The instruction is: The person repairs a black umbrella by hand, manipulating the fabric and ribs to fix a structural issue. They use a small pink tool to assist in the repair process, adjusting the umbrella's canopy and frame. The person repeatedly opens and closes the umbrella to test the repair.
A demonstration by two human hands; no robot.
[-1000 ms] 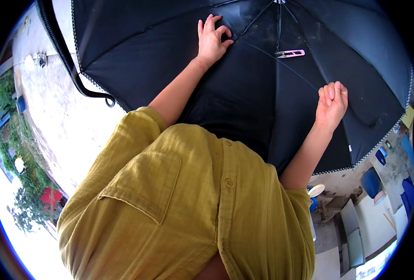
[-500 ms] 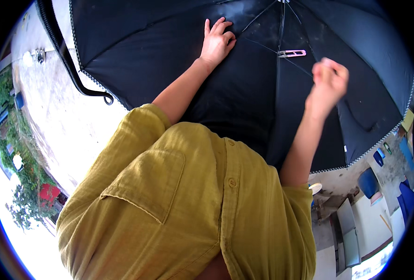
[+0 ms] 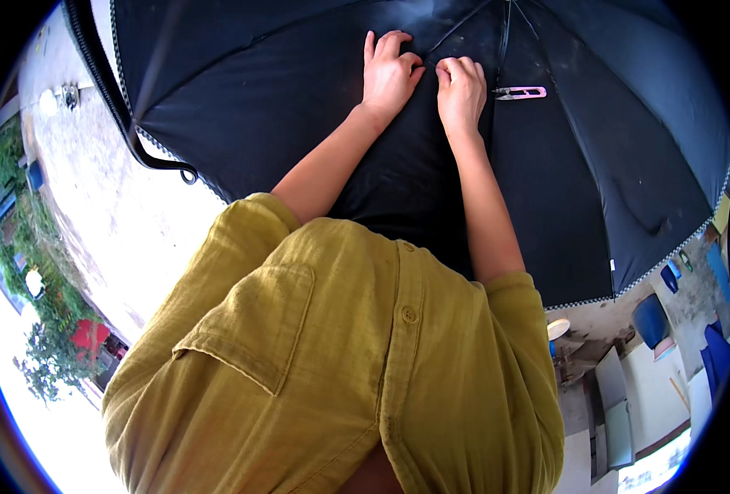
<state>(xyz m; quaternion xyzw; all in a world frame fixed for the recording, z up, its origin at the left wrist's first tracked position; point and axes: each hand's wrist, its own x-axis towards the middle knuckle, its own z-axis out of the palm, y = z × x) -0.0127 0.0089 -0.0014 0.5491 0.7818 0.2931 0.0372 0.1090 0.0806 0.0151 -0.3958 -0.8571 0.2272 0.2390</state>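
A black open umbrella [image 3: 258, 115] with thin ribs and a checkered rim spreads in front of me. My left hand [image 3: 387, 81] rests on its cloth, outer fingers apart, thumb and forefinger closed on the fabric near a rib. Just to its right, my right hand [image 3: 462, 92] is closed in a pinch, its fingertips pointing at the left thumb and forefinger. A fine line shows between the two hands; what the right fingertips hold is too small to name. Pink-handled thread snips [image 3: 531, 93] lie on the cloth right of my right hand.
A black curved strip with a looped end [image 3: 188, 175] hangs at the umbrella's left edge. Beyond lies pale, sunlit ground [image 3: 134, 222] with green plants [image 3: 48, 350]. At the lower right are a dark blue bucket [image 3: 650, 321] and a pale cabinet door [image 3: 618, 432].
My right hand has moved left and up from beyond the snips to beside my left hand. A thin thread stretched toward it earlier. The left hand has stayed nearly in place.
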